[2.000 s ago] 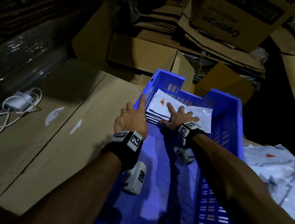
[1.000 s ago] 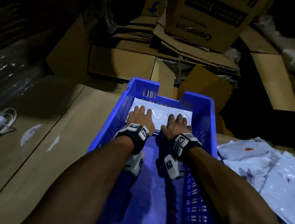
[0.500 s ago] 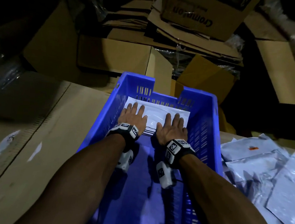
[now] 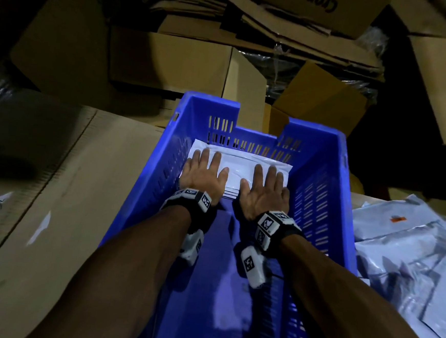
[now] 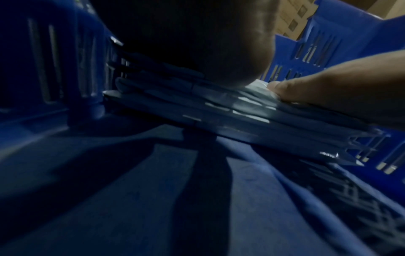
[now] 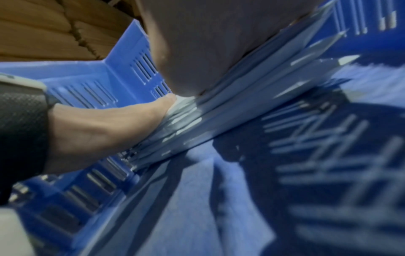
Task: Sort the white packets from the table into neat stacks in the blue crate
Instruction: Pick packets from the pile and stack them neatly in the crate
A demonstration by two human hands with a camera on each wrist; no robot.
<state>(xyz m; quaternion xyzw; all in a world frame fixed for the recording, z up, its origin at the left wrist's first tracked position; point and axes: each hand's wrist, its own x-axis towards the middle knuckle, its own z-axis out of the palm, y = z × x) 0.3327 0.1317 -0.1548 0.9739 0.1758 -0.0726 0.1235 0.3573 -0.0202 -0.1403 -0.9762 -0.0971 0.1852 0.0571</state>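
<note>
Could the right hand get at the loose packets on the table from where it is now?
Probably yes. The right hand lies flat on the stack, holding nothing; the loose packets lie just beyond the crate wall, so it must lift over.

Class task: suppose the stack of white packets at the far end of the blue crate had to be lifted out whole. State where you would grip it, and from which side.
Grip the stack of white packets at its near edge, coming from the near, open part of the blue crate floor. That layered edge is exposed; the other sides appear close to the walls. Both the left hand and the right hand lie flat on top, so thumbs above with fingers slid underneath probably suits.
</note>
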